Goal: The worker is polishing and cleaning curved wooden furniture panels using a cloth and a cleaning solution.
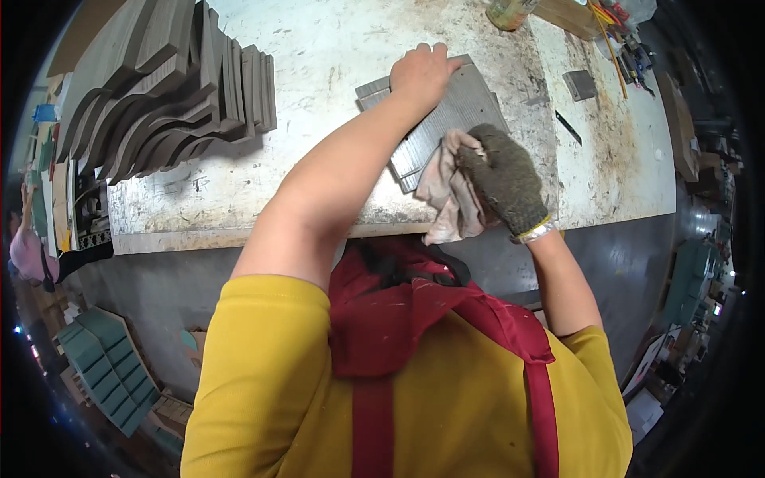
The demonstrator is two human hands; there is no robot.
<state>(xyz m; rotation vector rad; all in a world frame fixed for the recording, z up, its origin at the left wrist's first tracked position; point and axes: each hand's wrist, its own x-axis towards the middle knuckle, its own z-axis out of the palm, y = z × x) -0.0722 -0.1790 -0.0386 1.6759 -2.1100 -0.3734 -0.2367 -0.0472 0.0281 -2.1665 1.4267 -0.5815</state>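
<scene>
Grey wood-grain boards (470, 102) lie tilted on the worn white workbench (319, 80), at least one partly over another. My bare left hand (421, 78) grips the top board near its far edge, the fingers curled over toward that edge. My right hand (506, 174), in a dark knitted work glove, is closed on a crumpled pinkish-white rag (448, 190). The rag covers the near right corner of the boards and hangs toward the bench's front edge. How many boards lie under my left hand I cannot tell.
A tall stack of curved grey wooden pieces (159, 88) stands at the bench's left. On the right lie a small grey block (580, 84) and a thin black strip (568, 127). A glass jar (510, 13) stands at the back. Another person (33, 251) is at far left.
</scene>
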